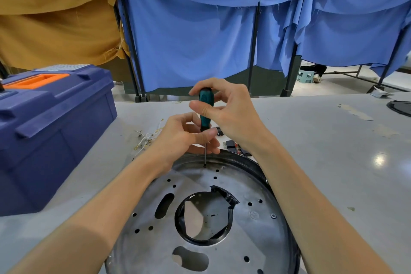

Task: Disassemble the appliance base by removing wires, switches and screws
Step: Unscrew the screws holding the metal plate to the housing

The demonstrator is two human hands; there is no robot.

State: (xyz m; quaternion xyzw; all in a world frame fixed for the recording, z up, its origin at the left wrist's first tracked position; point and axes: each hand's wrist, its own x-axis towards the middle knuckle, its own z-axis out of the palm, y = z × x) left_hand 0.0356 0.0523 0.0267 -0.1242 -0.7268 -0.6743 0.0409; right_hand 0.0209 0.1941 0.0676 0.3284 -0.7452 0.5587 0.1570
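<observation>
The round metal appliance base (pixel 244 187) lies flat on the grey table, with a big central hole and several small holes. A screwdriver (pixel 205 109) with a teal and black handle stands upright, its tip in a screw (pixel 204 165) near the base's far rim. My right hand (pixel 224 111) grips the handle from above. My left hand (pixel 189 138) pinches the thin shaft just below the handle. Another screw (pixel 273 216) sits at the base's right side.
A blue toolbox (pixel 53 127) with an orange handle stands at the left. Loose white wires (pixel 146 137) and small black switches (pixel 233 145) lie on the table (pixel 333 151) beyond the base. A dark round part (pixel 400 108) lies at the far right edge.
</observation>
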